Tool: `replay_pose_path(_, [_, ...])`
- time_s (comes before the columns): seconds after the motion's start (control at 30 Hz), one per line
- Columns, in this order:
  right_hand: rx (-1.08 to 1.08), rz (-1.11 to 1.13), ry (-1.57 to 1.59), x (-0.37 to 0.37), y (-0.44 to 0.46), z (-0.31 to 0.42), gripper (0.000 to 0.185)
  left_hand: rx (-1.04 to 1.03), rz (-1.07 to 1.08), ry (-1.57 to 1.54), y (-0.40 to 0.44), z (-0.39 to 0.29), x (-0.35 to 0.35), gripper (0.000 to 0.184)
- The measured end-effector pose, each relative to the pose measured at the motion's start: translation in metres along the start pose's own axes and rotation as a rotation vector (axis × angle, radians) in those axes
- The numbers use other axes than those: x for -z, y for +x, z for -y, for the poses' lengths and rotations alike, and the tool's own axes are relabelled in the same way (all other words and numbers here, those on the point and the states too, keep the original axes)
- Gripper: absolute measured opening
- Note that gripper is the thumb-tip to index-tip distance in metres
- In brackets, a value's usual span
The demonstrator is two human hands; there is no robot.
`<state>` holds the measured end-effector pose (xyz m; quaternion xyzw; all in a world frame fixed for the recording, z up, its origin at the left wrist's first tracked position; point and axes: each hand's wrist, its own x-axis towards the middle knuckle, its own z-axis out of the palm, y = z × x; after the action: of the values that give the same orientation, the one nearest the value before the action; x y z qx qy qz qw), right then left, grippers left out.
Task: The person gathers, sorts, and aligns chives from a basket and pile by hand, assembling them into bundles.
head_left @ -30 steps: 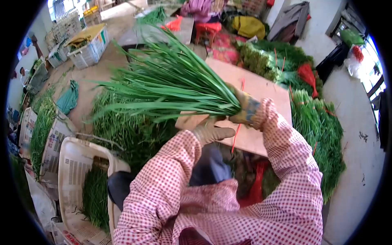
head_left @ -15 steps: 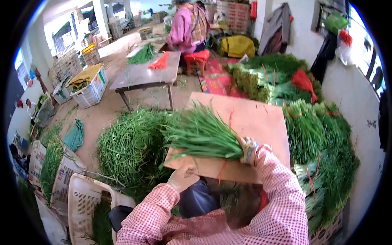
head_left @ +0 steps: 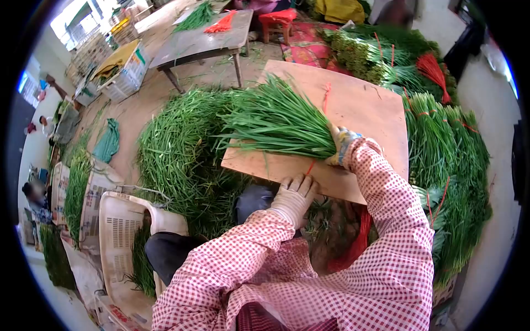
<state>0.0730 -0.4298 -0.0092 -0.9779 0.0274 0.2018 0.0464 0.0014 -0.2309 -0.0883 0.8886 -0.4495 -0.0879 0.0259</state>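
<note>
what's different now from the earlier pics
The bunch, up in the air at first, has come down onto the board, across the red tie. The left hand has moved right along the board's near edge to the tie's near end. The right hand stays round the bunch's cut ends; the tie stays on the board.
</note>
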Motion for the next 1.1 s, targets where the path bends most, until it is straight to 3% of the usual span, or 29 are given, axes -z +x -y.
replay_pose_path(0.13, [0.050, -0.133, 0.106, -0.015, 0.024, -0.018, 0.082, 0.004, -0.022, -0.007, 0.001, 0.001, 0.002, 0.097])
replay_pose_path(0.3, [0.113, -0.243, 0.019, -0.033, 0.035, -0.036, 0.090, 0.018, 0.056, -0.063, 0.001, -0.002, 0.010, 0.098])
replay_pose_path(0.33, [0.202, -0.325, -0.003, -0.041, 0.033, -0.040, 0.095, 0.021, -0.025, 0.014, 0.000, -0.002, 0.010, 0.079])
replay_pose_path(0.37, [0.289, -0.405, -0.024, -0.044, 0.028, -0.037, 0.100, 0.028, -0.026, 0.014, 0.003, 0.003, 0.010, 0.079])
replay_pose_path(0.43, [0.298, -0.387, -0.032, -0.047, 0.020, -0.035, 0.104, -0.021, 0.105, -0.271, 0.014, 0.015, 0.009, 0.047])
replay_pose_path(0.47, [0.299, -0.390, -0.017, -0.049, 0.021, -0.036, 0.103, 0.111, 0.188, -0.351, 0.019, 0.023, 0.040, 0.025])
replay_pose_path(0.5, [0.299, -0.394, -0.004, -0.050, 0.023, -0.037, 0.101, 0.134, -0.161, -0.411, 0.017, 0.036, 0.041, 0.017])
replay_pose_path(0.53, [0.320, -0.428, 0.014, -0.053, 0.024, -0.038, 0.101, 0.091, -0.221, -0.229, 0.028, 0.058, 0.037, 0.013])
replay_pose_path(0.57, [0.322, -0.426, 0.015, -0.055, 0.025, -0.039, 0.101, 0.191, -0.372, -0.152, 0.031, 0.075, 0.045, 0.015])
replay_pose_path(0.67, [0.305, -0.454, -0.048, -0.052, 0.022, -0.037, 0.101, 0.448, -0.401, -0.343, 0.050, 0.144, 0.079, 0.021])
replay_pose_path(0.7, [0.303, -0.454, -0.045, -0.052, 0.022, -0.038, 0.101, 0.414, -0.518, -0.288, 0.064, 0.172, 0.062, 0.021])
replay_pose_path(0.77, [0.309, -0.445, -0.027, -0.051, 0.024, -0.038, 0.101, 0.552, -0.162, -0.227, 0.087, 0.179, 0.092, 0.022])
replay_pose_path(0.9, [0.210, -0.346, 0.008, -0.047, 0.024, -0.035, 0.099, 0.461, 0.072, -0.106, 0.122, 0.196, 0.073, 0.024])
replay_pose_path(1.03, [0.238, -0.434, 0.134, -0.050, 0.033, -0.037, 0.089, 0.953, -0.267, -0.419, 0.105, 0.238, 0.054, 0.019])
replay_pose_path(1.07, [0.259, -0.430, 0.249, -0.052, 0.037, -0.036, 0.089, 1.003, -0.248, -0.419, 0.087, 0.253, 0.057, 0.018])
replay_pose_path(1.1, [0.292, -0.407, 0.368, -0.054, 0.041, -0.036, 0.089, 0.959, -0.359, -0.368, 0.061, 0.265, 0.040, 0.021])
